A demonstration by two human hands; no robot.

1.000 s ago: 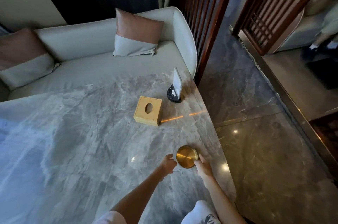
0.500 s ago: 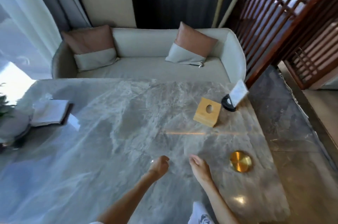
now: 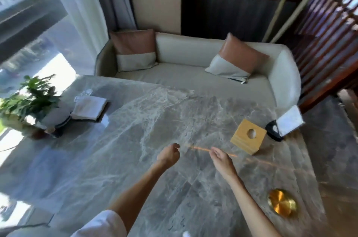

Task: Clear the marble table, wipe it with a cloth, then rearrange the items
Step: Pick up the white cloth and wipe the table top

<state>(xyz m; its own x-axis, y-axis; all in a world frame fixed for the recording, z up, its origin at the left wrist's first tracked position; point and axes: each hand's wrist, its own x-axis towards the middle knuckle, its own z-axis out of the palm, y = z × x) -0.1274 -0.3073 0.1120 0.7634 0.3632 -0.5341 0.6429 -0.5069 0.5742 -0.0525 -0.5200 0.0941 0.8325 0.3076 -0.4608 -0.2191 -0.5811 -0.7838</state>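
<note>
The left hand (image 3: 168,156), curled on nothing, and the right hand (image 3: 221,160), fingers relaxed, were held over the marble tabletop (image 3: 116,149), where the brass disc (image 3: 281,205) was seen untouched (near the right edge).

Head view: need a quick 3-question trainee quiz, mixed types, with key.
1. True or false: the gold disc lies on the marble table, touched by neither the left hand nor the right hand.
2. Which thing stands nearest the wooden box? A: potted plant. B: card stand. C: folded cloth.
3. How many cushions lie on the sofa?
Key: 1 true; 2 B; 3 two.
</note>
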